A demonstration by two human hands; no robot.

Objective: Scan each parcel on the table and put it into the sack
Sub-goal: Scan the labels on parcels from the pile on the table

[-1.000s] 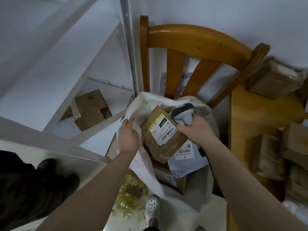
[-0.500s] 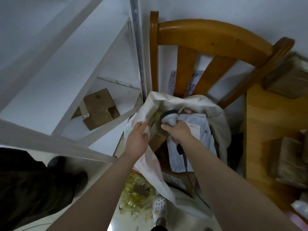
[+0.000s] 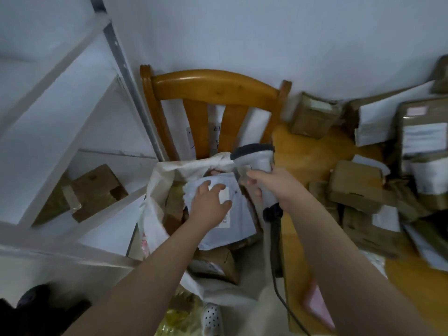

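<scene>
Our left hand [image 3: 211, 204], fingers spread, had left the sack [image 3: 155, 190] rim and pressed the mailer [image 3: 232, 229] lying inside. Our right hand [image 3: 278, 187] gripped the scanner [image 3: 257, 158], now lifted from the sack mouth towards the table [image 3: 308, 154], where parcels [image 3: 356, 187] lay.

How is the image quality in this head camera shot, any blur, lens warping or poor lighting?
Head view: dim, flat, bluish light, no glare; the wide-angle lens skews the white shelf frame; motion blur smears the brown cardboard parcels on the wooden table, labels unreadable; the grey handheld scanner in the right hand is soft too.
</scene>
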